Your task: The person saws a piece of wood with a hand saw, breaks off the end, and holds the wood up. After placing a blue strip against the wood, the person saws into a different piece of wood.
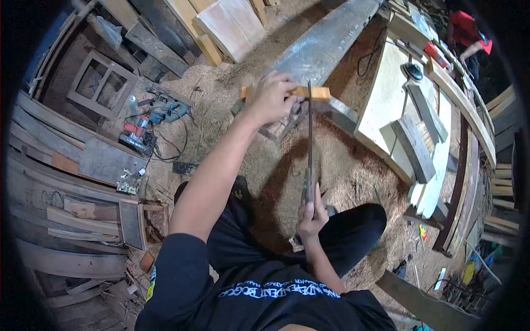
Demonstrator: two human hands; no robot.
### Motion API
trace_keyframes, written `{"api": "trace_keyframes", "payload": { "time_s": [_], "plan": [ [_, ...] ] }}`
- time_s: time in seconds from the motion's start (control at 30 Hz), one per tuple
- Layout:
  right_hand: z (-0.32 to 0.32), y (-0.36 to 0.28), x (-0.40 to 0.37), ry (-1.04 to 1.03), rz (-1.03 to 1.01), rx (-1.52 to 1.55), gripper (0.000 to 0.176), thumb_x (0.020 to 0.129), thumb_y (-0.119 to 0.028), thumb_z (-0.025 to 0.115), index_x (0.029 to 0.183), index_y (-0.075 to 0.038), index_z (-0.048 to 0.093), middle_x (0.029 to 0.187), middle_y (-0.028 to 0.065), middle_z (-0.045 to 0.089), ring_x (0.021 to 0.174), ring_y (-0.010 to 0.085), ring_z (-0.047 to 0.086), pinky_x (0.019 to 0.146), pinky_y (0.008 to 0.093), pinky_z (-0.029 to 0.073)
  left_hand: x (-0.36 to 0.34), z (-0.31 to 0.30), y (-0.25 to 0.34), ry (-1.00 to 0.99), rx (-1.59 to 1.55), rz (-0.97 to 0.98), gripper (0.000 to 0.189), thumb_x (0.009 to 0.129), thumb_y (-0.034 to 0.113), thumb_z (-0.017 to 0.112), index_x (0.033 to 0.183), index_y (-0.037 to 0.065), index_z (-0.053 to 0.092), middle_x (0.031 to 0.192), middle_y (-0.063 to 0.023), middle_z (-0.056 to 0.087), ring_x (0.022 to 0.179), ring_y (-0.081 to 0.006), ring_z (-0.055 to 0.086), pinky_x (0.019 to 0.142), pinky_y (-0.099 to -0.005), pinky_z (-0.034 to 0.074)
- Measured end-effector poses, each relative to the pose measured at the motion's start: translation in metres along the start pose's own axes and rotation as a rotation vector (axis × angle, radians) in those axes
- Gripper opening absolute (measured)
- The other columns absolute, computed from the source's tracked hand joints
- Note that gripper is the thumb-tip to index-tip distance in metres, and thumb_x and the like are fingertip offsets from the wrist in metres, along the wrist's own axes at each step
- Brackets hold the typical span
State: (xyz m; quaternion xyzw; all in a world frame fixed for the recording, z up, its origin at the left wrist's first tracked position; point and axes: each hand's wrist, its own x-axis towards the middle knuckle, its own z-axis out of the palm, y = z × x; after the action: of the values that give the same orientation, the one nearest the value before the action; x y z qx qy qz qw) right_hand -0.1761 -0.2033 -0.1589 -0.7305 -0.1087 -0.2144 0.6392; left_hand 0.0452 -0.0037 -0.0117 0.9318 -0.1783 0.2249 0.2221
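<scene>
An orange-brown wood piece (320, 94) lies crosswise over the near end of a grey metal-like surface (317, 49). My left hand (271, 96) is closed over the piece, left of its middle, and presses it down. A handsaw (310, 132), seen nearly edge-on, points away from me, its far end crossing the wood to the right of my left hand. My right hand (312, 215) is wrapped round the saw's handle at the near end. Whether the teeth are in the wood cannot be told from here.
Power tools (138, 135) with cords lie on the left beside a wooden frame (99, 85). Stacked boards (83, 220) line the left side. A pale panel (386, 94) with loose blocks stands on the right. A person in red (466, 33) is at the top right. Sawdust covers the floor.
</scene>
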Motion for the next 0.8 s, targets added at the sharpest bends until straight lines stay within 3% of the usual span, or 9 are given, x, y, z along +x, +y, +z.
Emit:
{"api": "trace_keyframes", "payload": {
  "time_s": [0.07, 0.1, 0.17, 0.27, 0.37, 0.47, 0.63, 0.7, 0.8],
  "plan": [
    [0.009, -0.011, 0.014, 0.009, 0.051, 0.091, 0.053, 0.109, -0.024, 0.048, 0.152, 0.007, 0.044, 0.070, -0.0042, 0.053, 0.053, 0.0020, 0.042, 0.049, 0.0205, 0.033, 0.005, -0.008, 0.005, -0.109, -0.060, -0.050, 0.022, 0.088, 0.027, 0.075, 0.098, 0.008, 0.078, 0.110, -0.0065, 0.070, 0.112, -0.0302, 0.063, 0.104, -0.0464, 0.047],
    [0.015, -0.021, 0.038, 0.011, 0.044, 0.090, 0.053, 0.109, -0.024, 0.048, 0.152, 0.007, 0.044, 0.070, -0.0042, 0.053, 0.053, 0.0020, 0.042, 0.049, 0.0205, 0.033, 0.007, -0.010, 0.007, -0.104, -0.061, -0.046, 0.022, 0.088, 0.027, 0.075, 0.098, 0.008, 0.078, 0.110, -0.0065, 0.070, 0.112, -0.0302, 0.063, 0.104, -0.0464, 0.047],
    [0.026, -0.046, 0.090, -0.018, 0.236, 0.096, 0.051, 0.106, -0.021, 0.051, 0.151, 0.003, 0.048, 0.076, 0.0002, 0.063, 0.063, 0.0049, 0.055, 0.057, 0.0238, 0.045, 0.005, -0.014, 0.005, -0.111, -0.043, 0.002, 0.021, 0.088, 0.026, 0.075, 0.096, 0.007, 0.078, 0.106, -0.0094, 0.070, 0.110, -0.0310, 0.063, 0.102, -0.0459, 0.049],
    [0.036, -0.037, 0.109, -0.001, 0.227, 0.130, 0.050, 0.107, -0.021, 0.050, 0.152, 0.000, 0.048, 0.071, -0.0033, 0.056, 0.060, 0.0043, 0.052, 0.055, 0.0235, 0.042, 0.007, -0.013, 0.003, -0.111, 0.015, 0.012, 0.022, 0.086, 0.025, 0.077, 0.098, 0.006, 0.078, 0.103, -0.0071, 0.070, 0.102, -0.0298, 0.064, 0.089, -0.0452, 0.053],
    [0.019, 0.004, 0.039, 0.007, 0.119, 0.156, 0.053, 0.109, -0.026, 0.049, 0.152, 0.005, 0.044, 0.073, -0.0044, 0.056, 0.053, 0.0011, 0.041, 0.049, 0.0210, 0.032, 0.006, -0.013, 0.008, -0.076, 0.038, -0.001, 0.023, 0.087, 0.026, 0.077, 0.098, 0.006, 0.078, 0.103, -0.0063, 0.070, 0.102, -0.0298, 0.063, 0.088, -0.0449, 0.053],
    [-0.004, 0.009, -0.020, 0.012, 0.120, 0.113, 0.057, 0.109, -0.030, 0.050, 0.151, 0.007, 0.044, 0.078, -0.0018, 0.061, 0.053, 0.0013, 0.041, 0.049, 0.0211, 0.034, 0.003, 0.001, -0.001, 0.005, -0.025, 0.033, 0.023, 0.087, 0.027, 0.076, 0.097, 0.006, 0.078, 0.103, -0.0058, 0.069, 0.103, -0.0292, 0.063, 0.088, -0.0449, 0.053],
    [0.018, -0.024, 0.070, -0.010, 0.119, 0.102, 0.052, 0.109, -0.025, 0.050, 0.151, 0.005, 0.046, 0.076, -0.0034, 0.059, 0.053, 0.0014, 0.040, 0.050, 0.0209, 0.033, 0.006, -0.010, 0.007, -0.068, 0.005, 0.020, 0.021, 0.087, 0.025, 0.075, 0.097, 0.006, 0.078, 0.105, -0.0075, 0.069, 0.106, -0.0305, 0.063, 0.092, -0.0461, 0.052],
    [0.034, -0.046, 0.115, -0.019, 0.270, 0.178, 0.049, 0.105, -0.016, 0.050, 0.152, -0.002, 0.049, 0.081, 0.0026, 0.062, 0.066, 0.0069, 0.054, 0.059, 0.0250, 0.045, 0.006, -0.015, 0.009, -0.113, -0.003, -0.019, 0.021, 0.087, 0.023, 0.073, 0.096, 0.005, 0.077, 0.108, -0.0094, 0.070, 0.107, -0.0319, 0.063, 0.095, -0.0470, 0.051],
    [0.031, -0.034, 0.099, 0.004, 0.197, 0.065, 0.048, 0.105, -0.014, 0.048, 0.152, -0.001, 0.049, 0.078, 0.0020, 0.060, 0.065, 0.0068, 0.053, 0.058, 0.0254, 0.044, 0.009, -0.014, 0.007, -0.144, 0.023, -0.047, 0.022, 0.088, 0.024, 0.072, 0.099, 0.005, 0.078, 0.111, -0.0099, 0.070, 0.108, -0.0324, 0.063, 0.098, -0.0473, 0.051]
  ]
}}
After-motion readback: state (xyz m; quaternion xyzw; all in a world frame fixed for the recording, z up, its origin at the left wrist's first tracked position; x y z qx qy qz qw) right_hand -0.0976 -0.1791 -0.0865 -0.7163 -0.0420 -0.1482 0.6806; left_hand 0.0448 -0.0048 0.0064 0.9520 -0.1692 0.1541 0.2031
